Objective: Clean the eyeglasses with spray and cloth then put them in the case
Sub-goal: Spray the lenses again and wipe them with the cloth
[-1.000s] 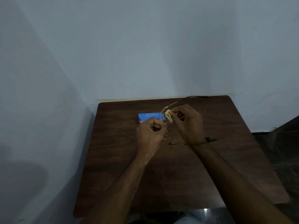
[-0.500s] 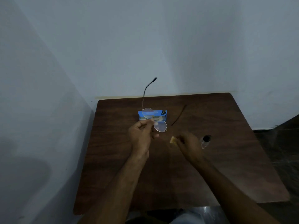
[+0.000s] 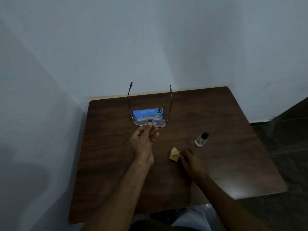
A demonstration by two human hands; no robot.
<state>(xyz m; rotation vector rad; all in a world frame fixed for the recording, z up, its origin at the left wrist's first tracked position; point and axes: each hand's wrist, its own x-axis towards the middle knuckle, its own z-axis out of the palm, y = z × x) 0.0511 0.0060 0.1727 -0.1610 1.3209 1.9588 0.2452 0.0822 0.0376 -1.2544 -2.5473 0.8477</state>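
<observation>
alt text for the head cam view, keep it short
A left hand pinches open wire-rimmed eyeglasses by the bridge in front of a blue case on a dark wooden table, temples pointing away. The right hand holds a small yellow cloth near a clear spray bottle.

the case (image 3: pixel 148 112) is bright blue, the cloth (image 3: pixel 174 153) is yellow, the table (image 3: pixel 216 117) is dark brown wood.

A dark wood-grain table (image 3: pixel 116 164) in a wall corner bears a blue case (image 3: pixel 148 112) near its far edge, a small clear bottle (image 3: pixel 200 140) and a crumpled tan cloth (image 3: pixel 174 154).
</observation>
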